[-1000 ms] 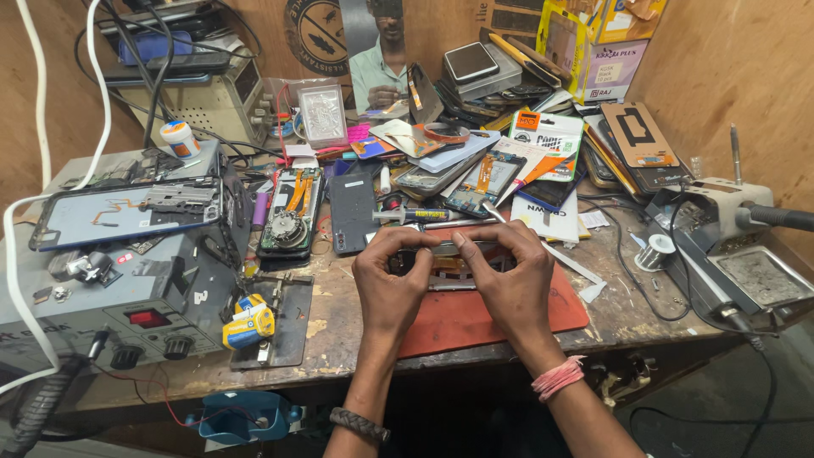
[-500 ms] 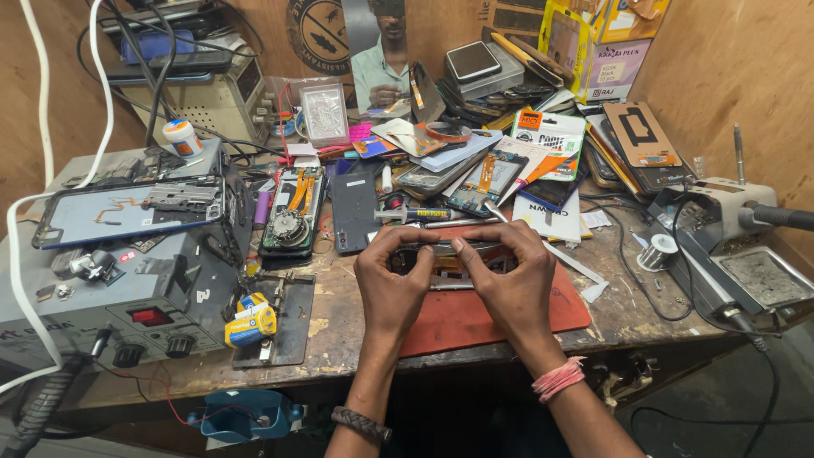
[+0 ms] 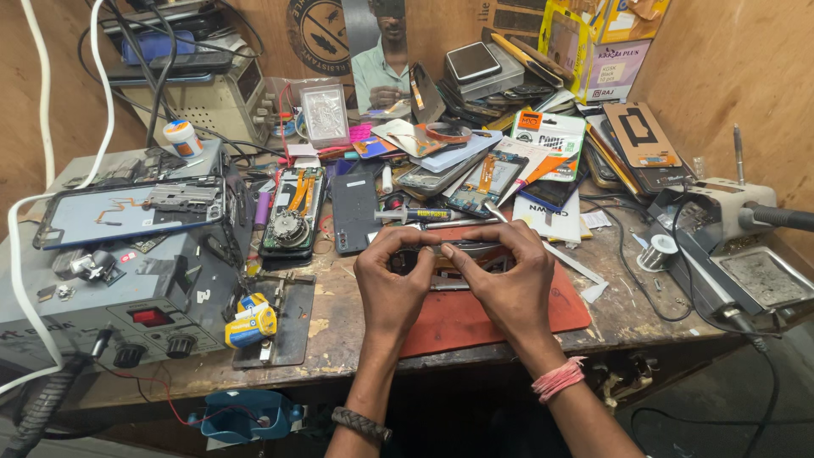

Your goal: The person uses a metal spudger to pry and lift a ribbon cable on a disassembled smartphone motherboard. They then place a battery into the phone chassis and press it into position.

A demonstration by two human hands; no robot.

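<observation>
An opened phone (image 3: 462, 259) rests on edge above a red work mat (image 3: 483, 315) at the middle of the bench. My left hand (image 3: 392, 284) grips its left end and my right hand (image 3: 509, 280) grips its right end, with thumbs and fingertips pressed along its upper edge. Most of the phone is hidden behind my fingers. A braided band sits on my left wrist and a pink thread band on my right.
A grey rework station (image 3: 110, 280) with a blue phone shell (image 3: 127, 212) on top stands at left. A disassembled phone (image 3: 292, 212), a dark back cover (image 3: 354, 212), a syringe tube (image 3: 420, 215) and piled parts lie behind. A soldering stand (image 3: 738, 263) is at right.
Both hands stay on the phone at the mat; my fingers have shifted slightly along its upper edge. Nothing else moved.
</observation>
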